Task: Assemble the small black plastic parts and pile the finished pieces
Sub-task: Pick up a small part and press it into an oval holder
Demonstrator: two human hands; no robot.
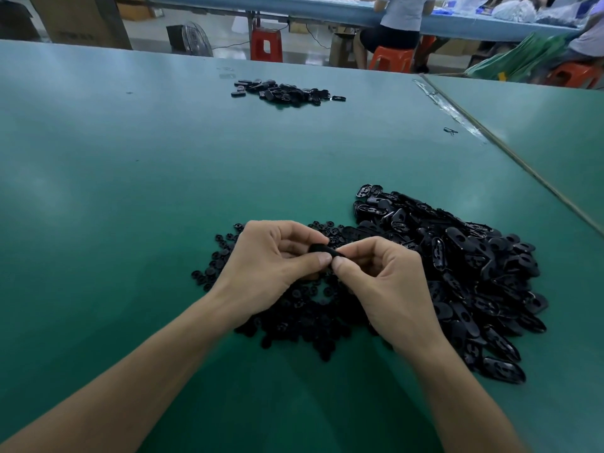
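A small black plastic part (322, 250) is held between both hands above the green table. My left hand (271, 266) pinches it with thumb and fingers from the left. My right hand (382, 279) pinches it from the right, thumb tips nearly touching. Under the hands lies a heap of small round black pieces (294, 318). To the right spreads a big heap of black oval shells (464, 279). Far across the table sits a smaller pile of black oval pieces (284, 91). Most of the held part is hidden by my fingers.
The green table (114, 191) joins a second table at a taped seam (457, 116) on the right. A small stray bit (450, 130) lies near that seam. Beyond the far edge are red stools (266, 44), a fan (192, 39), boxes and seated people.
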